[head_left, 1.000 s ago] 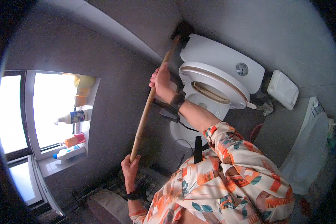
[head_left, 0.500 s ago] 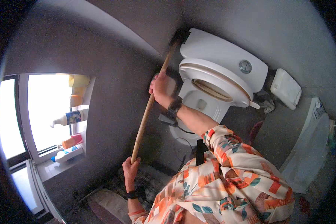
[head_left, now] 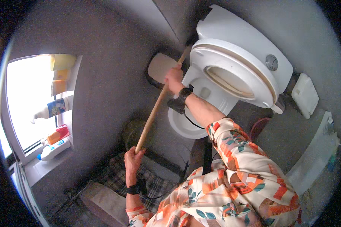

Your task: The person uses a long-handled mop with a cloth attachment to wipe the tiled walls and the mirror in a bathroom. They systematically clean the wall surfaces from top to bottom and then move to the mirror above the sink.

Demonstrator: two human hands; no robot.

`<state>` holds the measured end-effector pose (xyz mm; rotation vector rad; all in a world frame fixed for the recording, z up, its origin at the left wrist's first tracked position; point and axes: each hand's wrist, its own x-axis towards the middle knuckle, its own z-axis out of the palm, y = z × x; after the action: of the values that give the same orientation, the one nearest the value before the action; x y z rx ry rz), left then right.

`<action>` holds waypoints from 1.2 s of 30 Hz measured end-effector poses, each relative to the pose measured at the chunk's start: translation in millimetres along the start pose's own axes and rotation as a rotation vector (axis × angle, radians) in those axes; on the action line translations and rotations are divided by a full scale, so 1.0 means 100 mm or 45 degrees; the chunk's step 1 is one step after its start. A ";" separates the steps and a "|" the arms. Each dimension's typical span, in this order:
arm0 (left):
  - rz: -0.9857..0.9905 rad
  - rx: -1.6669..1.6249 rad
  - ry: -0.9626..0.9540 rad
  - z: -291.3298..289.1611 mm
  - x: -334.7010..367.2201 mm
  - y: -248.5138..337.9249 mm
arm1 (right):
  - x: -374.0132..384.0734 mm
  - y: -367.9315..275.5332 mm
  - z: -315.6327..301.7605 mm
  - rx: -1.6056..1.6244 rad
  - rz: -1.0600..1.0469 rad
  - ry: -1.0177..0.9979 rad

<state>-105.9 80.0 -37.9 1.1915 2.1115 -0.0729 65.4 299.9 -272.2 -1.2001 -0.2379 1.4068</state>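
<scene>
A long wooden pole slants from the lower left up toward the gap beside the toilet. My left hand is closed round its near end. Farther up the shaft, my right hand grips it close to the toilet bowl. The pole's far end goes into the dark corner between wall and tank, where its head is mostly hidden; it looks dark. The toilet's seat and lid stand raised against the tank. A pale-lidded bin is beside my right hand.
Bottles and cups line the window sill at left, among them a white spray bottle. A dim bucket stands below the pole. To the right are a reddish basin, a white wall-side box and a hanging translucent sheet.
The view has shifted, so the toilet appears higher and farther right. Both hands keep hold of the pole, and the pale-lidded bin shows more fully beside my right hand.
</scene>
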 end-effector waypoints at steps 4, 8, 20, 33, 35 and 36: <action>-0.107 -0.048 -0.075 0.12 0.07 -0.04 | 0.05 0.12 -0.12 0.060 0.127 0.010; -0.164 -0.086 -0.142 0.22 0.14 0.07 | 0.22 0.44 -0.41 -0.428 -0.022 -0.170; -0.260 -0.242 -0.119 0.62 -0.14 -0.33 | -0.14 0.29 -0.33 0.207 0.536 0.052; -0.161 -0.543 0.205 -0.05 -0.92 -0.81 | -1.52 -1.04 0.77 0.541 0.519 -0.132; -0.141 -0.547 0.231 -0.09 -1.03 -1.05 | -1.69 -1.19 0.85 0.577 0.534 -0.214; -0.127 -0.589 0.243 -0.07 -1.06 -1.10 | -1.76 -1.27 0.89 0.592 0.545 -0.249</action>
<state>-159.2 -58.2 0.6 0.8415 2.1879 0.4771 34.1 231.8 -50.1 -0.7499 0.2196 1.8298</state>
